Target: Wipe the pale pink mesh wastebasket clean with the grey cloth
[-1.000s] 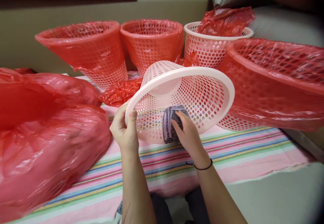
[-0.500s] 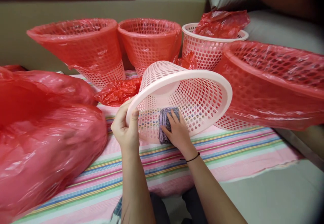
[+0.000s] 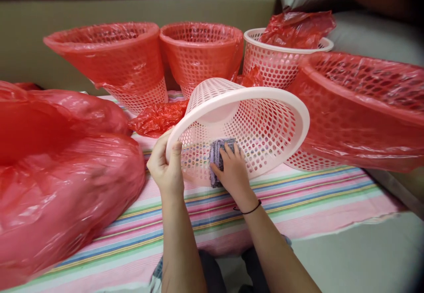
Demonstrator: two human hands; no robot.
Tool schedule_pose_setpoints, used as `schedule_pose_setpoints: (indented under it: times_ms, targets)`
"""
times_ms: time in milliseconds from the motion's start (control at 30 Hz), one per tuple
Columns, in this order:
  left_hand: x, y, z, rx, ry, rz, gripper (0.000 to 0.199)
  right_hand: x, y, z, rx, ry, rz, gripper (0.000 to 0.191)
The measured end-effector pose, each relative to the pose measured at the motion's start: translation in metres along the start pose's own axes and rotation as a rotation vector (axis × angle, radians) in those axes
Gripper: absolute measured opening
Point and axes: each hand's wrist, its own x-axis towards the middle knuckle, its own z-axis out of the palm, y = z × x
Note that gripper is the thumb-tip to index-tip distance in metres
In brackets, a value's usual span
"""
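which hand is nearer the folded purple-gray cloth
Right. The right hand is on the folded purple-gray cloth inside the tilted pink plastic basket; the left hand grips the basket's rim, left of the cloth.

Single head-worn view, looking forward and down, near, into the tipped basket [image 3: 225,111]

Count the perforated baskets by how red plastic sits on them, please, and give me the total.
Red-covered baskets, plastic over the rim: 3
Bare-rimmed back basket, crumpled red plastic in its mouth: 1
Tilted basket in the left hand, rim bare: 1
Total: 5
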Motion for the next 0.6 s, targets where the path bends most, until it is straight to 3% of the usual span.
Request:
schedule_pose_setpoints:
  times_ms: [167, 367, 600]
  targets:
    - [0.000, 0.002, 0.001, -0.027, -0.018, 0.024, 0.022, 0.002, -0.013, -0.001, -0.068, -0.074, 0.032, 0.067]
    - [-0.001, 0.003, 0.001, -0.019, -0.033, 0.006, 0.021, 0.005, -0.024, -0.006, -0.170, -0.071, 0.116, 0.048]
    - [-0.002, 0.000, 0.000, -0.084, -0.027, 0.019, 0.017, 0.009, -0.028, -0.009, -0.202, -0.076, 0.122, 0.044]
